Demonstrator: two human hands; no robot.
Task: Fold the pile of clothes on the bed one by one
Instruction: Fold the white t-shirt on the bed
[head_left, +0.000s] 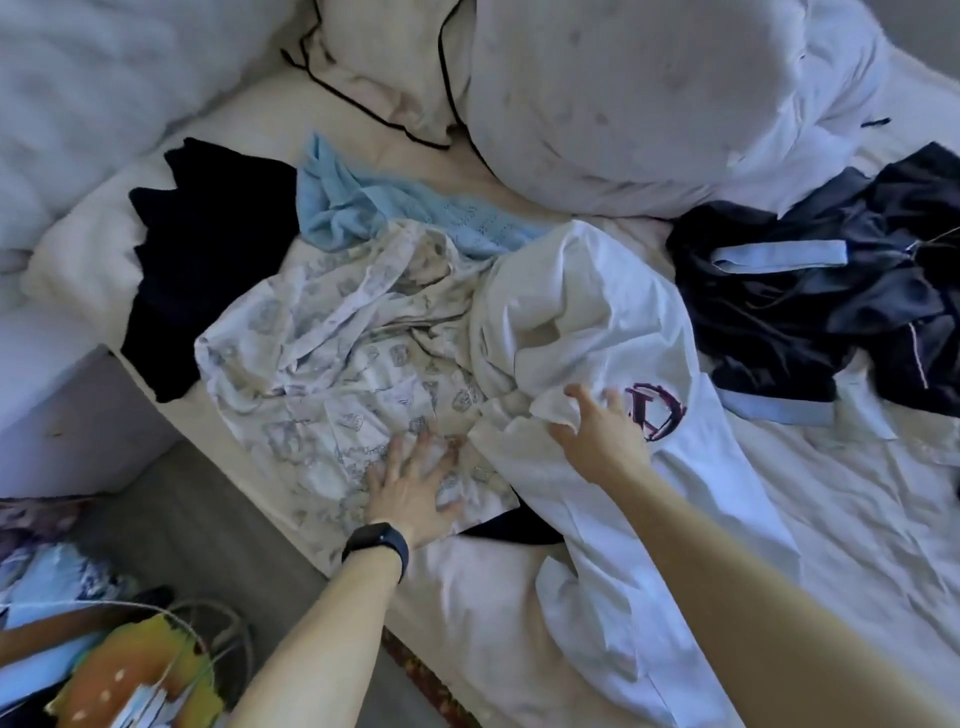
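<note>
Pile of clothes (467, 322) lay loose and unfolded across the wrinkled cream bed sheet (857, 509). Landmark: white cotton shirt with a purple emblem (597, 312), crumpled at the middle of the pile, one long part trailing toward the near bed edge.

Right hand (602, 436) was on the shirt just left of the emblem, fingers (582, 397) curled, pinching a raised fold of the white cloth.

Left of the shirt and touching it: crumpled white garment with a grey-blue print (322, 364). Left hand (415, 493) lay flat on it near its front edge, fingers (396, 457) spread straight, pressing down, gripping nothing. Black wristband (376, 543) sat on that wrist.

Behind-left of the shirt: light blue knit garment (358, 208), partly under the printed one. Further left: black garment (208, 249), at the bed's side edge. Just right of the shirt: dark navy satin garment with pale blue trim (831, 312), heaped. Behind the shirt: big white pillow (649, 88), with a cream pillow with black piping (384, 62) to its left. Dark fabric (514, 525) poked out under the shirt's left edge; what it was, could not tell.
</note>
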